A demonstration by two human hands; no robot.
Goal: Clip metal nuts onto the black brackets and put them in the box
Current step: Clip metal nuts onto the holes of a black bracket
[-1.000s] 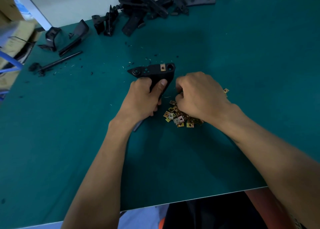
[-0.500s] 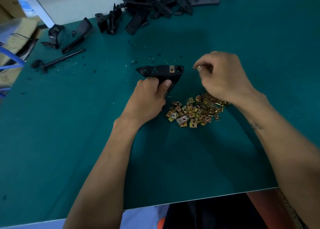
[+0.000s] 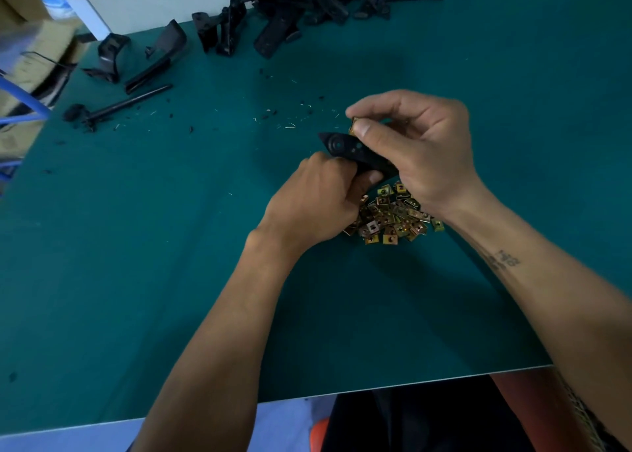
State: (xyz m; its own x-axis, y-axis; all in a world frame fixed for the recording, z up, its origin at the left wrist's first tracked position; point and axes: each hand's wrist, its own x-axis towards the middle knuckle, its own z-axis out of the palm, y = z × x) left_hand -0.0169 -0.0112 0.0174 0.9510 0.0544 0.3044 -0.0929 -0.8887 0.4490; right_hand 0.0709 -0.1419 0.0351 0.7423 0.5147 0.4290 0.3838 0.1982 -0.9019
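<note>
1. Head view: the right hand point(image 3: 420, 147), which half a second ago hovered to the right of the bracket with a nut in its fingertips, now sits at the bracket's far edge, thumb and forefinger pinching a metal nut point(image 3: 353, 126) against it.
2. The black bracket point(image 3: 345, 149) has tilted since then; earlier its long edge lay level, now it slants down to the right, its round boss at the left end.
3. The left hand point(image 3: 318, 202) grips the bracket's near part, fingers curled round it, much as before.
4. The pile of loose nuts point(image 3: 393, 217) lies on the green table point(image 3: 136, 246) just near of both hands, partly hidden by the right wrist; it has not shifted.
5. A heap of spare brackets point(image 3: 307, 3) lies along the far edge, well apart from the hands, with a black rod point(image 3: 126, 104) far left.
6. Cardboard boxes point(image 3: 30, 41) stand beyond the table's left edge; their contents cannot be made out.
</note>
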